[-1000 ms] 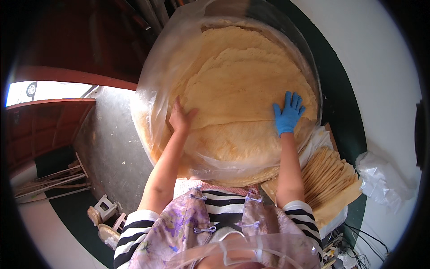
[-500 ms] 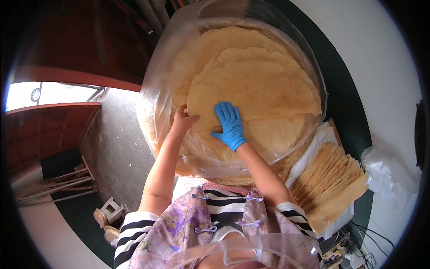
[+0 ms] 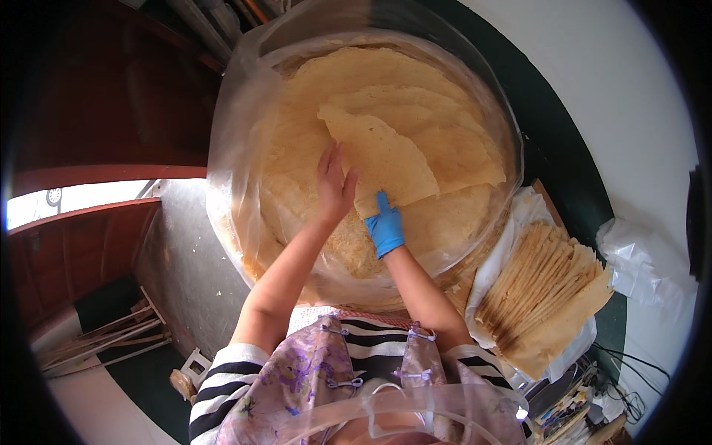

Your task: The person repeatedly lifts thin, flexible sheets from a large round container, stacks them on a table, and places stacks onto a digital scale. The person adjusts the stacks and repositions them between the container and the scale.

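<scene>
A wide stack of thin, round, tan pancakes (image 3: 356,70) lies inside a large clear plastic bag (image 3: 241,141). The top pancake (image 3: 382,152) is partly folded over, its curved edge lying across the layers toward the right. My bare left hand (image 3: 336,185) rests along the left side of this fold, fingers extended and palm turned inward. My right hand (image 3: 386,228), in a blue glove, holds the near end of the folded part. One gloved digit lies on top; the other fingers are hidden beneath the sheet.
To the right, a pile of folded pancakes (image 3: 530,289) sits on white plastic beside a crumpled clear bag (image 3: 641,252). Cables (image 3: 630,371) and clutter lie at lower right. A reddish-brown panel (image 3: 111,111) stands at left, with wooden poles (image 3: 111,337) and a white stool (image 3: 194,367) below.
The top pancake's left part has been folded over toward the right. My left hand moved right along it; my right hand went from lying flat to holding the fold.
</scene>
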Demonstrator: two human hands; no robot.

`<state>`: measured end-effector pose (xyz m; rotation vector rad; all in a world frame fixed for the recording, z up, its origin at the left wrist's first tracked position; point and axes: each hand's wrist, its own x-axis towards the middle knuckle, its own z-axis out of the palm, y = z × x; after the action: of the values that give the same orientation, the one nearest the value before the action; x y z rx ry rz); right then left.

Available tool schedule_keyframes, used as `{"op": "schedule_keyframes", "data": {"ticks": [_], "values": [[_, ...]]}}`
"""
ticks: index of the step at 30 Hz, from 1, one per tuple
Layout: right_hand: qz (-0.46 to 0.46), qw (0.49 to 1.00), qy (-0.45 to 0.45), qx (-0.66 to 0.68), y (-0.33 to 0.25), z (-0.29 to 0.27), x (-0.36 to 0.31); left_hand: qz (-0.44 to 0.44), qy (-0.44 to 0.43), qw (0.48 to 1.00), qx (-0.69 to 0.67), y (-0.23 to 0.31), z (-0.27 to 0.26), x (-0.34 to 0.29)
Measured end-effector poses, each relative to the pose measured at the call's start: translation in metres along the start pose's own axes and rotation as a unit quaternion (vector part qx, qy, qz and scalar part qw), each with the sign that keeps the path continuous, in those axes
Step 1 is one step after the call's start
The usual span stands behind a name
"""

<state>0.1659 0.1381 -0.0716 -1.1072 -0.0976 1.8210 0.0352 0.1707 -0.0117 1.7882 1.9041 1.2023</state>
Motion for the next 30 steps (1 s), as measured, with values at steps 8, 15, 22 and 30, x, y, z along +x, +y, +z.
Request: {"op": "schedule_keyframes", "data": {"ticks": [8,15,22,30], "values": [[0.057,0.995,-0.025,0.076,-0.011,-0.005,-0.009,0.012,-0.162,0.971,0.173,-0.043,0.059,0.025],[-0.174,0.652,-0.131,-0.726,-0.100,-0.006,-0.055,-0.004,-0.116,0.969,0.217,-0.051,0.069,0.020],[-0.344,0.430,-0.159,-0.820,-0.124,0.009,0.003,-0.054,0.028,0.987,0.147,-0.043,0.064,0.002],[-0.365,0.442,-0.236,-0.785,-0.114,-0.017,0.003,-0.486,-0.042,0.740,-0.463,0.038,-0.003,-0.021]]}}
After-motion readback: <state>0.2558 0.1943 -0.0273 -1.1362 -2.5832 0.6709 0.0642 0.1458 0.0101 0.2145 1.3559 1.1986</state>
